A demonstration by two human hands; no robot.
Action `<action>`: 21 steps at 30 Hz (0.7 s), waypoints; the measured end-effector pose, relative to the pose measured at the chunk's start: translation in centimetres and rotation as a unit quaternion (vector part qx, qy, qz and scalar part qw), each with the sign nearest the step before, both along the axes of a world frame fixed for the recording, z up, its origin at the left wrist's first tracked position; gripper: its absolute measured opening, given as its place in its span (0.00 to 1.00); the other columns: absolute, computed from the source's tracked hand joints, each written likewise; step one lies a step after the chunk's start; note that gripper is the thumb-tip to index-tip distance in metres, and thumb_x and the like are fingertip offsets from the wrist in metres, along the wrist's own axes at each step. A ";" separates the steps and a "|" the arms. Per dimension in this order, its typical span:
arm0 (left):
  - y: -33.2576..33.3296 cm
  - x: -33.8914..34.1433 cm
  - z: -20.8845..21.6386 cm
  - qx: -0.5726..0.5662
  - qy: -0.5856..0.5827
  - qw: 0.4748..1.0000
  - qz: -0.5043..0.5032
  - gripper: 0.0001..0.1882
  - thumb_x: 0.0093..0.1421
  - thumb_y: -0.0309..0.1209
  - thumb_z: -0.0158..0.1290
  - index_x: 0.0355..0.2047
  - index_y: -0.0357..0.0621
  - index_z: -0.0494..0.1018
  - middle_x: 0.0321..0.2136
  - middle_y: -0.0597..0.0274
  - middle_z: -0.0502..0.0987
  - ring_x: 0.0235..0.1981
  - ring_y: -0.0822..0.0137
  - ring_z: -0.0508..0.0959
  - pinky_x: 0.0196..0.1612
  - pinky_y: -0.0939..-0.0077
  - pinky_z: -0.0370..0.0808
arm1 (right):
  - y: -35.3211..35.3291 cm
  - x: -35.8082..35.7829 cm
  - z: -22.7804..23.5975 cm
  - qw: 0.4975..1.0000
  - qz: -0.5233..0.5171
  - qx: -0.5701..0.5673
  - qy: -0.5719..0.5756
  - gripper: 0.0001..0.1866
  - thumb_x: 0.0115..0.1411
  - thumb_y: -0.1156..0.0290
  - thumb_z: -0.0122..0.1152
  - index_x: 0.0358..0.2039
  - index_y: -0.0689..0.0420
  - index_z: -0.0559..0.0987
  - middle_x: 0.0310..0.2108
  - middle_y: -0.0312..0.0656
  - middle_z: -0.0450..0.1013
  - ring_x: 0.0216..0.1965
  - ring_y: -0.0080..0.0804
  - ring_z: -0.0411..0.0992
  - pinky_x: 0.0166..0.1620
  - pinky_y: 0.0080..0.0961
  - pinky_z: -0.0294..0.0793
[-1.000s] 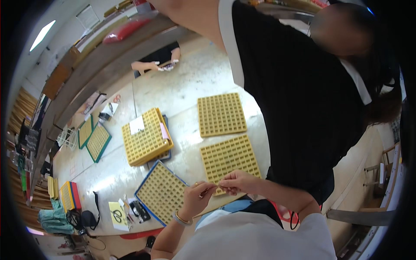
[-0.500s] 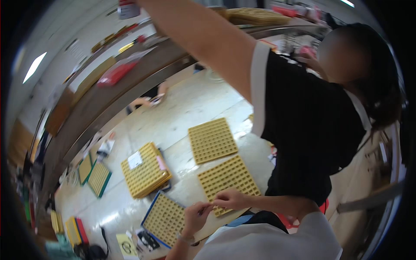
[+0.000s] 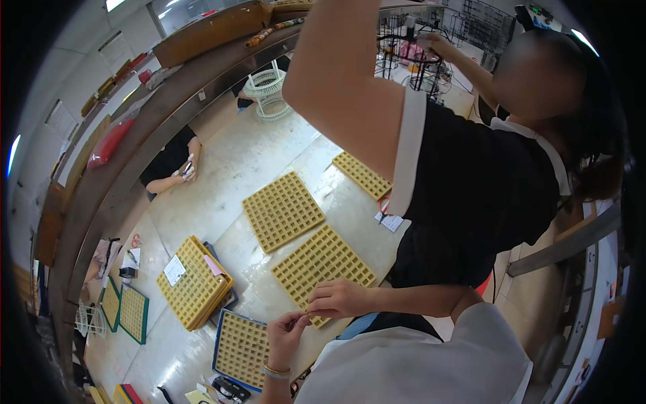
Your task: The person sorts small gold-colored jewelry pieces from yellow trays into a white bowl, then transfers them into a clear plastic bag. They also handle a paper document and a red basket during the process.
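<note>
My left hand, with a bracelet at the wrist, and my right hand meet fingertip to fingertip over the near corner of a yellow grid tray. Both pinch a small thin item that is too small to make out. A blue-framed yellow grid tray lies just left of my left hand. My white sleeve fills the lower edge.
A person in a black shirt stands close on the right, one arm raised overhead. More yellow grid trays and a stack lie on the pale table. Another person's hands rest at the far side. Green-framed trays lie left.
The view has tilted upward, so the table sits lower in the picture. The person in black has raised an arm higher. My hands stay pinched together at the tray's near corner.
</note>
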State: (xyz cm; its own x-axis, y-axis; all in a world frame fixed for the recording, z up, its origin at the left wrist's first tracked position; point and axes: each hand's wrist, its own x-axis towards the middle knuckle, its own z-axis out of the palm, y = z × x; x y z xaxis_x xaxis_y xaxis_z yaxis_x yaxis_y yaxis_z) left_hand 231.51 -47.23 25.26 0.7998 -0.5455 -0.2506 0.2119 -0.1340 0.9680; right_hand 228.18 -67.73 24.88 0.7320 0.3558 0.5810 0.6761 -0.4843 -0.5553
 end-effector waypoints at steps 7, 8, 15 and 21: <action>-0.4 0.1 -1.9 0.100 -0.240 0.964 -0.045 0.04 0.48 0.24 0.59 0.26 0.38 0.77 0.17 0.63 0.76 0.16 0.82 0.69 0.19 0.86 0.64 | 0.2 -1.3 -1.8 0.777 0.094 0.324 0.531 0.08 0.55 0.66 0.56 0.25 0.58 0.75 0.21 0.32 0.70 0.21 0.20 0.68 0.25 0.16 0.66; -0.8 0.1 -1.7 0.104 -0.259 0.959 -0.058 0.04 0.48 0.24 0.59 0.26 0.38 0.77 0.17 0.64 0.75 0.16 0.82 0.68 0.19 0.86 0.63 | 0.0 -1.6 -1.9 0.707 0.093 0.380 0.589 0.09 0.56 0.66 0.54 0.25 0.59 0.75 0.21 0.32 0.70 0.21 0.19 0.67 0.24 0.15 0.65; -1.6 0.0 -1.0 0.000 -0.108 0.992 -0.072 0.04 0.51 0.20 0.56 0.28 0.33 0.75 0.22 0.60 0.77 0.23 0.77 0.74 0.28 0.86 0.71 | -1.5 -2.8 -1.1 0.662 0.117 0.412 0.615 0.10 0.58 0.67 0.53 0.34 0.61 0.76 0.25 0.34 0.72 0.24 0.19 0.69 0.28 0.15 0.69; -2.3 -0.1 0.5 -0.001 0.020 0.998 -0.053 0.06 0.55 0.23 0.53 0.31 0.31 0.74 0.23 0.60 0.77 0.24 0.77 0.74 0.28 0.88 0.69 | -2.0 -3.1 -0.5 0.958 0.007 0.173 0.229 0.07 0.55 0.72 0.57 0.34 0.57 0.75 0.29 0.35 0.72 0.28 0.28 0.71 0.30 0.23 0.72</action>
